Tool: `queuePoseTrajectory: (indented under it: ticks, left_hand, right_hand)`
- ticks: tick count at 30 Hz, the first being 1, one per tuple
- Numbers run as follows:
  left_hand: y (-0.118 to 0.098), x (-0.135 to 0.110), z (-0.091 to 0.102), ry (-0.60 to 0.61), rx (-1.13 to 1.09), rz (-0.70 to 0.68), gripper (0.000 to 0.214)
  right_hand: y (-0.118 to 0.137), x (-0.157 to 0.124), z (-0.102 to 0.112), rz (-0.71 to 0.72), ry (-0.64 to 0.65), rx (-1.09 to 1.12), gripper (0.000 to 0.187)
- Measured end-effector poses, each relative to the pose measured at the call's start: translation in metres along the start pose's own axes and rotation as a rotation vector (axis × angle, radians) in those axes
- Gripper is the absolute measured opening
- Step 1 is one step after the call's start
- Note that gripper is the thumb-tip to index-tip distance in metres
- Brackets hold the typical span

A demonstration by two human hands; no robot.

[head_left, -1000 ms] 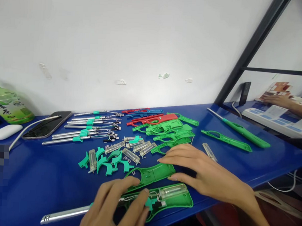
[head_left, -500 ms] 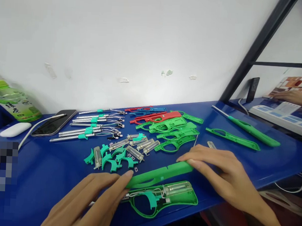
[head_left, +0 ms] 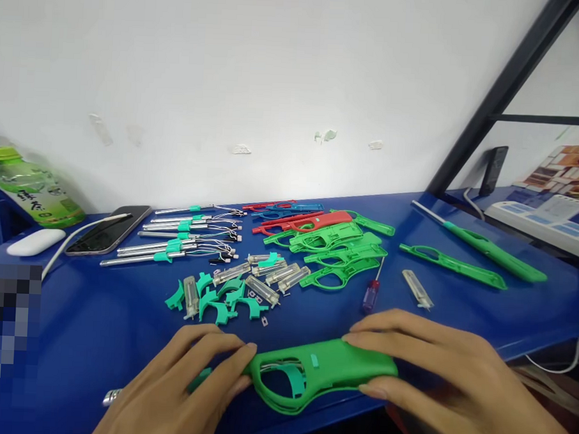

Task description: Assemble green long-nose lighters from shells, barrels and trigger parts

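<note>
A green lighter body (head_left: 325, 372) lies at the near edge of the blue table (head_left: 97, 336), its two shell halves now together, with a teal trigger inside the loop. My right hand (head_left: 436, 370) is clamped over its right end, fingers on top and thumb at the front. My left hand (head_left: 186, 379) pinches its left end, where the metal tube (head_left: 111, 398) sticks out to the left.
Behind lie green, red and blue shells (head_left: 336, 244), metal tubes with wires (head_left: 173, 241), teal triggers (head_left: 213, 300), clear gas tanks (head_left: 277, 274), a small screwdriver (head_left: 371, 294), a finished green lighter (head_left: 489, 251), a phone (head_left: 107, 229), a bottle (head_left: 36, 196) and a power strip (head_left: 543, 222).
The loose green shell half was turned over and set down onto the filled half. Both hands moved nearer and now press on the joined body. The view shifted left.
</note>
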State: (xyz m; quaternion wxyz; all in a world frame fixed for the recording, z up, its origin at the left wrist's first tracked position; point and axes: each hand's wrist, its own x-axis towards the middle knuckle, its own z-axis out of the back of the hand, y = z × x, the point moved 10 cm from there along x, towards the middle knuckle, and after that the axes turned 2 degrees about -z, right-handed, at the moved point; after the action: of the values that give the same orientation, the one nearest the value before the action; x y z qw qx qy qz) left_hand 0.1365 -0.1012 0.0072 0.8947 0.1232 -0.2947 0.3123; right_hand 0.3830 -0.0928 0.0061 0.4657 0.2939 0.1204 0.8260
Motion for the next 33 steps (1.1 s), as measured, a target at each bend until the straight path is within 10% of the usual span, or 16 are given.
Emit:
queuePoseTrajectory:
  ticks: [33]
  left_hand:
    - [-0.002,-0.001,-0.009,0.032,-0.082,0.020,0.030]
  right_hand:
    - [-0.013,-0.014,-0.025,-0.017,0.089,-0.101,0.033]
